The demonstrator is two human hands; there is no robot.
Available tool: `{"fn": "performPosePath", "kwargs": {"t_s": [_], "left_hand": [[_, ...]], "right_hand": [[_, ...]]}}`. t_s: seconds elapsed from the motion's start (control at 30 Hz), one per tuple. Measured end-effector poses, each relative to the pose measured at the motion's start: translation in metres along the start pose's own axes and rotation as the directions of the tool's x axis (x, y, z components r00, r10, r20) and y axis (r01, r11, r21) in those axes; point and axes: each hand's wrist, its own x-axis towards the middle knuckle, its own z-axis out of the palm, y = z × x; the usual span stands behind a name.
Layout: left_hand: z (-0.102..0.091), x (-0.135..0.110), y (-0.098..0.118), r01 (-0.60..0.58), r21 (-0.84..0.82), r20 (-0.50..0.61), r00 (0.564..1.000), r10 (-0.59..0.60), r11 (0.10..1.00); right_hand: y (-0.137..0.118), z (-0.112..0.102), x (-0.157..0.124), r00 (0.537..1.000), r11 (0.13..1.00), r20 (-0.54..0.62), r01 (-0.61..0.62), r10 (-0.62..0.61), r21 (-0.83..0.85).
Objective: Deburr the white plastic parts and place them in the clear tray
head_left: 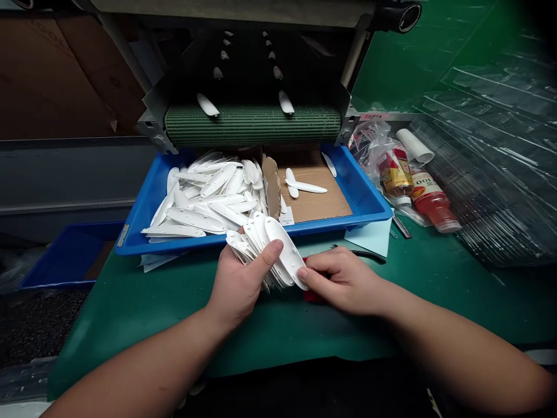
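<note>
A fanned stack of white oval plastic pieces (pixel 265 247) is gripped by my left hand (pixel 241 278), its thumb lying across the top ones. My right hand (pixel 343 281) pinches the lower right end of the front piece (pixel 285 249) between thumb and fingers. Something red, partly hidden, lies under that hand. Just beyond, a blue tray (pixel 130 232) holds a heap of similar white pieces (pixel 213 191) on its left side. A torn cardboard divider (pixel 272 186) separates them from a few loose pieces (pixel 307 187) on the cardboard at right.
Behind the tray, a green conveyor belt (pixel 252 125) carries white pieces in two rows. Bottles (pixel 430 197), a white roll (pixel 415 145) and stacked clear plastic trays (pixel 500 162) stand at right. A black-handled tool (pixel 369 255) lies on the green table (pixel 174 307). Another blue tray (pixel 56 255) sits lower left.
</note>
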Motion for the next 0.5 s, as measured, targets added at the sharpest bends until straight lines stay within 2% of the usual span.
{"fn": "performPosePath", "kwargs": {"t_s": [0.1, 0.17, 0.33, 0.5], "left_hand": [[0.001, -0.003, 0.002, -0.029, 0.105, 0.022, 0.999, 0.026, 0.994], [0.002, -0.004, 0.004, -0.032, 0.184, 0.032, 0.999, 0.027, 0.982], [0.003, -0.006, 0.008, -0.007, 0.36, 0.086, 0.996, -0.025, 0.933], [0.002, -0.007, 0.012, -0.167, 0.523, 0.169, 0.981, 0.09, 0.836]], "right_hand": [[0.0, 0.007, 0.001, 0.997, 0.998, -0.071, -0.016, 0.011, -0.065], [0.0, 0.01, 0.001, 0.998, 0.992, -0.068, -0.001, -0.007, -0.124], [-0.001, 0.012, 0.001, 1.0, 0.988, 0.017, -0.019, 0.022, -0.156], [-0.002, -0.003, 0.001, 0.992, 0.989, 0.125, -0.007, 0.025, -0.146]]}}
